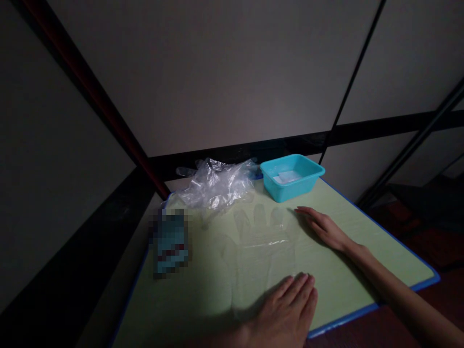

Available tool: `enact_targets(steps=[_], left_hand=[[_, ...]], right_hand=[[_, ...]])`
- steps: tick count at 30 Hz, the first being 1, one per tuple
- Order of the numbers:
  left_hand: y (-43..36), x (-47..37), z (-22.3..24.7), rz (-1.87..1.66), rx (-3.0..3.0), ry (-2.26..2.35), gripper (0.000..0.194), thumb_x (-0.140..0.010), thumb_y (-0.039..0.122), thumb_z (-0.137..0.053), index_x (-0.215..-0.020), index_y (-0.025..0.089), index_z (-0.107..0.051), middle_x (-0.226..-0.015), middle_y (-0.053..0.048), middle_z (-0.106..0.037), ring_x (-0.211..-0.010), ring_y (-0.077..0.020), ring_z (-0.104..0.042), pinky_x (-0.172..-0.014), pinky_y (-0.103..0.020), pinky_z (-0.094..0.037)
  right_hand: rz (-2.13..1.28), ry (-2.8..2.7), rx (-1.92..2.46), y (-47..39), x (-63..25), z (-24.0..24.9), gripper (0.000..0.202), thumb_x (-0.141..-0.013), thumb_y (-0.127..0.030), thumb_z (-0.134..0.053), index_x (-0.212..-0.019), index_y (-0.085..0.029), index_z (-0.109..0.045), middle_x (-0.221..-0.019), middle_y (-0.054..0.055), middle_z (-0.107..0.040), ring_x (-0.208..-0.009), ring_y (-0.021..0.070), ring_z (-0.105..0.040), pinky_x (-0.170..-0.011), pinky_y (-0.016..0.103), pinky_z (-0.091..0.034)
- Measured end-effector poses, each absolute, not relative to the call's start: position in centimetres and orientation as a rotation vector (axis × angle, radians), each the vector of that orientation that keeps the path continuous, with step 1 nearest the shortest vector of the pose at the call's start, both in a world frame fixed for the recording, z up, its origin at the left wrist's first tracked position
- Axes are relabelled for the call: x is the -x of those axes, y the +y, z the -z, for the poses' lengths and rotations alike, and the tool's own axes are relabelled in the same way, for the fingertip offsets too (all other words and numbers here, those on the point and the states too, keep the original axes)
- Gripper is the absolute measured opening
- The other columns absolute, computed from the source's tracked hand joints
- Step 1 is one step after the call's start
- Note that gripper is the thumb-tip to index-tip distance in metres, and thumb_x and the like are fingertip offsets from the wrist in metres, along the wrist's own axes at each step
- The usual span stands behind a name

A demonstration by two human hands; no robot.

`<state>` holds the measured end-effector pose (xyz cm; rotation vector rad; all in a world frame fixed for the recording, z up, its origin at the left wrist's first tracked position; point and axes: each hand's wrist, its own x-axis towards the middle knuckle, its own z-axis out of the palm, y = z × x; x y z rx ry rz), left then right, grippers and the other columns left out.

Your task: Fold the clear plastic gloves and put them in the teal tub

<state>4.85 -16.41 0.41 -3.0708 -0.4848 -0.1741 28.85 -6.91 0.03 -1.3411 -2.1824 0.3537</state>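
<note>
A clear disposable plastic glove (263,251) lies spread on the pale green tabletop, its fingers pointing away from me. My left hand (290,307) rests flat over the near right part of the glove, fingers stretched out and holding nothing. To the right of the glove's fingers is my right hand (324,229), its fingers extended toward the glove's fingertip side. It grips nothing that I can see; whether it touches the glove's edge I cannot tell.
A crumpled pile of clear plastic gloves (221,186) sits at the back left. Beside it stands a turquoise basin (299,186) with something white inside. A blurred-out teal packet (170,244) lies at the left edge. The table (384,256) has a blue rim, with panelled walls behind.
</note>
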Motion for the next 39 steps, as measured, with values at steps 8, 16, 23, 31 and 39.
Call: enact_targets(steps=[8, 16, 23, 31, 39], left_hand=[[-16.4, -5.2, 0.9, 0.25, 2.853, -0.444, 0.043, -0.092, 0.026, -0.019, -0.127, 0.005, -0.031, -0.136, -0.01, -0.03, -0.127, -0.0211, -0.021, -0.102, -0.03, -0.016], [-16.2, -5.5, 1.9, 0.411, 2.77, -0.44, 0.037, -0.092, 0.025, -0.022, -0.123, 0.011, -0.038, -0.131, -0.006, -0.04, -0.122, -0.02, -0.032, -0.099, -0.029, -0.025], [-16.0, -5.8, 0.2, 0.298, 3.029, -0.47, 0.038, -0.092, 0.022, -0.02, -0.125, 0.009, -0.034, -0.134, -0.01, -0.034, -0.124, -0.0209, -0.028, -0.099, -0.028, -0.027], [-12.2, -5.4, -3.5, 0.239, 3.257, -0.906, 0.06, -0.089, 0.045, -0.018, -0.133, 0.004, -0.014, -0.142, -0.014, -0.009, -0.129, -0.0218, -0.005, -0.104, -0.033, -0.019], [-6.1, -7.9, -0.7, 0.303, 2.974, -1.155, 0.058, -0.089, 0.04, -0.02, -0.129, -0.002, -0.022, -0.137, -0.02, -0.022, -0.128, -0.0237, -0.014, -0.104, -0.035, -0.016]], right_hand=[[-0.457, -2.375, 1.15, -4.4, -25.6, -1.2, 0.04, -0.084, -0.016, -0.031, -0.123, -0.016, -0.037, -0.116, 0.01, -0.053, -0.104, 0.0213, -0.05, -0.088, 0.038, -0.04], [-0.336, -2.379, 1.144, -2.7, -25.2, -0.5, 0.038, -0.083, -0.014, -0.031, -0.121, -0.017, -0.039, -0.109, 0.011, -0.057, -0.098, 0.0223, -0.052, -0.085, 0.04, -0.041], [-0.274, -2.362, 1.191, -2.8, -25.4, -0.1, 0.041, -0.08, -0.012, -0.034, -0.121, -0.015, -0.041, -0.108, 0.012, -0.057, -0.097, 0.0231, -0.052, -0.085, 0.04, -0.04], [-0.487, -2.202, 1.127, -3.1, -25.3, -0.4, 0.037, -0.087, -0.023, -0.028, -0.122, -0.018, -0.039, -0.118, 0.008, -0.052, -0.108, 0.022, -0.046, -0.092, 0.04, -0.035], [-0.67, -2.09, 1.171, -2.7, -24.9, -0.4, 0.041, -0.091, -0.038, -0.022, -0.125, -0.02, -0.035, -0.115, 0.006, -0.056, -0.11, 0.0223, -0.045, -0.095, 0.042, -0.031]])
